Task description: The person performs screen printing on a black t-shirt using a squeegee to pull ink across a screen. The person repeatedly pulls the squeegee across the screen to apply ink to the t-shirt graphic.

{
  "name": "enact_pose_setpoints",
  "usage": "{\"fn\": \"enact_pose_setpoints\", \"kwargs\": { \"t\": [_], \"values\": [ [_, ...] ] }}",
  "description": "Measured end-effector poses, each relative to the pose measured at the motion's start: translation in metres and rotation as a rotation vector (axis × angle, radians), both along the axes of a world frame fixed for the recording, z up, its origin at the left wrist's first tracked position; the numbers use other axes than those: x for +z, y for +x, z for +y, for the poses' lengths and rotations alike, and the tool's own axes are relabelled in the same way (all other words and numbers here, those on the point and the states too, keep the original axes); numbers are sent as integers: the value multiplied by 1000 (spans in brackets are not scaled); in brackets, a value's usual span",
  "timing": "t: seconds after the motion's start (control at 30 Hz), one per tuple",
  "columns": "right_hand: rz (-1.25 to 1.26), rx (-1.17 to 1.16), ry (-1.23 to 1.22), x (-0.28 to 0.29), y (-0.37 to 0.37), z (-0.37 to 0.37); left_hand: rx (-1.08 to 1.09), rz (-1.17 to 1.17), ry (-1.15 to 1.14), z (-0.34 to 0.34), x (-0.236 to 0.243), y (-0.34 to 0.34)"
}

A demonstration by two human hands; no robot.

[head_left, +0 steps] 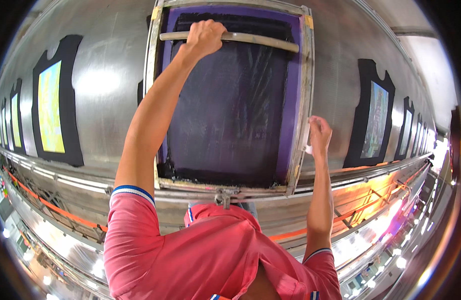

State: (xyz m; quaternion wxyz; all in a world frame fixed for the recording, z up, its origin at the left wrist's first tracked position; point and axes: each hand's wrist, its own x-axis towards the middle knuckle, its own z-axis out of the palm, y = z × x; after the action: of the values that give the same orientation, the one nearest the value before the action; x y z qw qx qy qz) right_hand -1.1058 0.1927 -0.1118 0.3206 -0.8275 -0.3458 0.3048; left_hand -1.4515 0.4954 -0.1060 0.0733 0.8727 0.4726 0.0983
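Observation:
My left hand point(205, 37) is closed around a long pale squeegee point(260, 41) lying across the upper part of a printing screen. The screen's mesh point(225, 110) is coated in dark ink within a purple border, inside a worn metal frame point(303, 80). My right hand point(319, 132) has curled fingers at the frame's outer right side, beside a small white piece point(308, 149) that is mostly hidden; I cannot make out what it holds.
Black garment pieces with yellow prints point(50, 107) line the long metal table point(103, 50) to the left, and others with blue-grey prints point(375, 120) line it to the right. A rail point(80, 180) runs along the near edge, with orange bars point(60, 210) below.

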Motion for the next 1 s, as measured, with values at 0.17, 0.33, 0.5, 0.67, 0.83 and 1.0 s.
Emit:
{"fn": "enact_pose_setpoints", "kwargs": {
  "t": [0.17,0.33,0.5,0.67,0.83,1.0],
  "values": [
    [36,39,43,0,5,2,55,-95,-112,-138,0,-22],
    [58,54,57,-1,6,6,95,-116,-171,-314,-13,-43],
    [22,50,49,0,4,6,32,-132,-105,-460,-15,-59],
    [-62,2,151,22,-2,7,12,-239,-3,-486,-15,-75],
    [-132,-20,285,68,-30,-1,-9,-336,2,-474,3,-103],
    [-97,-1,372,110,-123,-4,-52,-427,37,-451,22,-199]
  ]
}}
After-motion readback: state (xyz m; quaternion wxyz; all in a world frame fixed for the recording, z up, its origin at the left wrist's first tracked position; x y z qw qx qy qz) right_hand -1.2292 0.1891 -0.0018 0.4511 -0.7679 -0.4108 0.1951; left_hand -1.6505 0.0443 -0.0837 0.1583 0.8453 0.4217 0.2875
